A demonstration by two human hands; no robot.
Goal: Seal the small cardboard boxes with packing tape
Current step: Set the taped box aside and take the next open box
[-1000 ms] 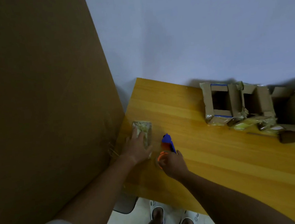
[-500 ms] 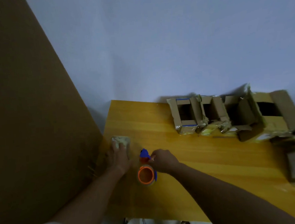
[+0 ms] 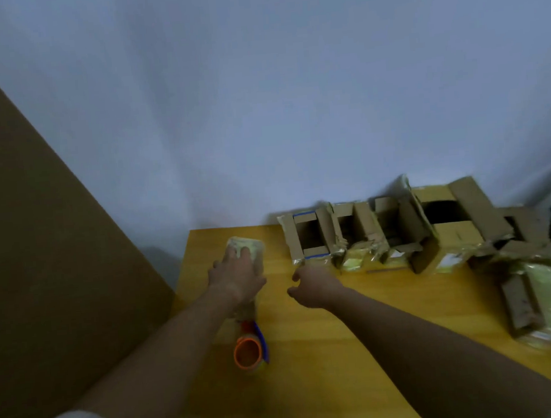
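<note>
My left hand (image 3: 236,274) lies with straight fingers on top of a small tape-covered box (image 3: 250,247) near the table's far left corner. The orange and blue tape dispenser (image 3: 250,349) lies on the table below that hand, touched by neither hand. My right hand (image 3: 313,283) hovers with loosely curled fingers, holding nothing, just in front of the nearest open cardboard box (image 3: 309,237), which has blue tape on its flaps.
A row of open cardboard boxes (image 3: 434,229) runs along the wall at the back of the wooden table (image 3: 344,351). A taped box (image 3: 535,303) lies at the right edge. A large brown board (image 3: 41,260) stands to the left.
My right hand let go of the tape dispenser, which now lies on the table, and reached towards the open boxes. My left hand stayed on the small box. The view tilted upward.
</note>
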